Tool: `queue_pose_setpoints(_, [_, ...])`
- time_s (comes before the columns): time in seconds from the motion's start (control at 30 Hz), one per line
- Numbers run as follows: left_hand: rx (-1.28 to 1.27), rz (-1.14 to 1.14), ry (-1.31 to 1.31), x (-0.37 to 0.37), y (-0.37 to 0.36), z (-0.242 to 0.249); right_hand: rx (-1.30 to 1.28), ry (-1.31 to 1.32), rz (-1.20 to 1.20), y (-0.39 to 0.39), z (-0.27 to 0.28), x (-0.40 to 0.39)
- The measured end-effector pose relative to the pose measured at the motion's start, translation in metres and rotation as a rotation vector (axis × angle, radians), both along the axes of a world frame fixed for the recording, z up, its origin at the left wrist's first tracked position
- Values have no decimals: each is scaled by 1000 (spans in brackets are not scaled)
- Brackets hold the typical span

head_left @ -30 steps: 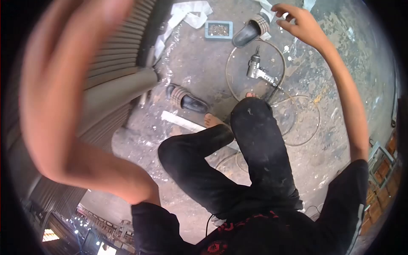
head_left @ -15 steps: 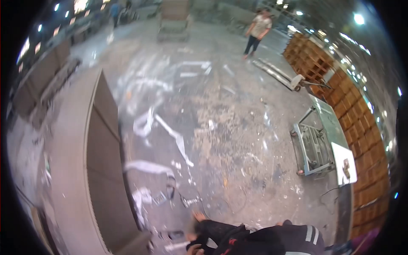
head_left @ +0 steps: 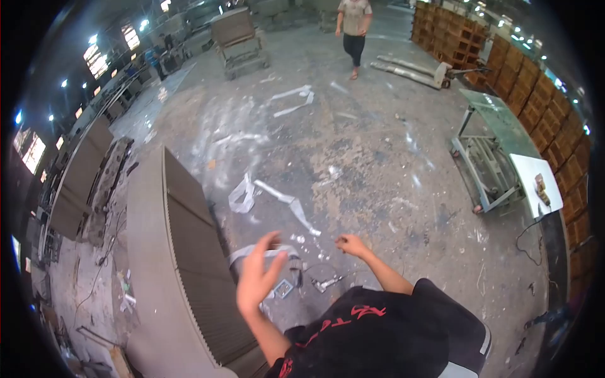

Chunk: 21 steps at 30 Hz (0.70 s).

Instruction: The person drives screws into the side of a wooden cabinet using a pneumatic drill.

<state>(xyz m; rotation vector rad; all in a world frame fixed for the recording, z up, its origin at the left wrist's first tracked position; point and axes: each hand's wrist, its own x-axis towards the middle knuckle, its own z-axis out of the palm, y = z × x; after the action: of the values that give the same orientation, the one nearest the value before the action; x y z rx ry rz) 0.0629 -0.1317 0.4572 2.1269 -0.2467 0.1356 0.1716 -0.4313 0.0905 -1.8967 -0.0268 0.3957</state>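
Note:
My left hand (head_left: pixel 257 277) is raised in front of my body with thumb and fingers apart, holding nothing. It is nearest to the tall grey-brown ribbed panel unit (head_left: pixel 208 264) on the left. My right hand (head_left: pixel 354 244) is held out over the floor with its fingers curled in; whether anything small is in them is hidden. On the floor below and between the hands lie a silver gun-shaped tool (head_left: pixel 328 283), a small bluish square piece (head_left: pixel 283 288) and a white strip (head_left: pixel 252 252), partly covered by my left hand.
More white strips (head_left: pixel 290 201) litter the stained floor ahead. On the right stand a wheeled metal table (head_left: pixel 498 120), a white board (head_left: pixel 528 179) and stacked brown wooden pieces (head_left: pixel 558 126). Farther off are a pallet jack (head_left: pixel 409 72), a loaded cart (head_left: pixel 236 38) and a person (head_left: pixel 355 31).
My hands have come up from low near my body, the left opening out. The view has tilted and shifted, and the person ahead has changed position and stance.

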Motion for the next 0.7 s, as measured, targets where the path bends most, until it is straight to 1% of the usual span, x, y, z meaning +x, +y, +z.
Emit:
queue_pose_setpoints(0.03, [-46, -110, 60, -3, -4, -16, -5, 24, 57, 18, 5, 0])
queue_pose_setpoints(0.07, [-92, -206, 130, -7, -3, -33, -46, 4, 101, 25, -9, 0])
queue_pose_setpoints(0.1, [-30, -292, 190, -11, 1, -49, 7, 101, 45, 32, -1, -10])
queue_pose_setpoints(0.13, [24, -380, 272, -20, 10, -61, -23, 53, 98, 24, -54, -13])
queue_pose_setpoints(0.17, [12, -398, 340, -28, 24, -69, 111, 208, 41, 17, -68, -32])
queue_pose_setpoints(0.2, [-6, -434, 405, -30, 36, -78, -22, 223, -28, 9, -85, -53])
queue_pose_setpoints(0.27, [-97, -342, 417, -39, 61, -97, -181, 312, -131, -15, -105, -109])
queue_pose_setpoints(0.3, [-204, -248, 470, -51, 79, -117, -249, 435, -206, -28, -130, -153])
queue_pose_setpoints(0.33, [-314, -149, 498, -53, 99, -151, -330, 532, -280, -40, -147, -179])
queue_pose_setpoints(0.37, [-428, -44, 518, -53, 115, -187, -501, 761, -188, -41, -140, -202])
queue_pose_setpoints(0.4, [-500, 156, 563, -64, 124, -216, -665, 993, -85, -47, -134, -229])
queue_pose_setpoints(0.43, [-562, 364, 606, -82, 137, -249, -716, 1080, 273, -66, -175, -256])
queue_pose_setpoints(0.47, [-374, 450, 701, -106, 155, -289, -989, 806, 364, -58, -169, -279])
queue_pose_setpoints(0.5, [-175, 530, 797, -137, 166, -316, -986, 781, 333, -42, -124, -278])
queue_pose_setpoints(0.53, [-103, 599, 751, -167, 165, -326, -994, 715, 360, -43, -140, -284])
queue_pose_setpoints(0.57, [-124, 649, 836, -200, 167, -343, -997, 640, 387, -44, -163, -283])
queue_pose_setpoints(0.6, [-67, 698, 848, -232, 161, -356, -947, 647, 349, -35, -178, -274])
queue_pose_setpoints(0.63, [-119, 762, 978, -249, 148, -353, -901, 644, 307, -27, -202, -251])
queue_pose_setpoints(0.67, [-174, 847, 920, -254, 125, -350, -894, 630, 280, -23, -238, -231])
queue_pose_setpoints(0.7, [-106, 857, 1009, -288, 119, -378, -877, 629, 250, -12, -274, -223])
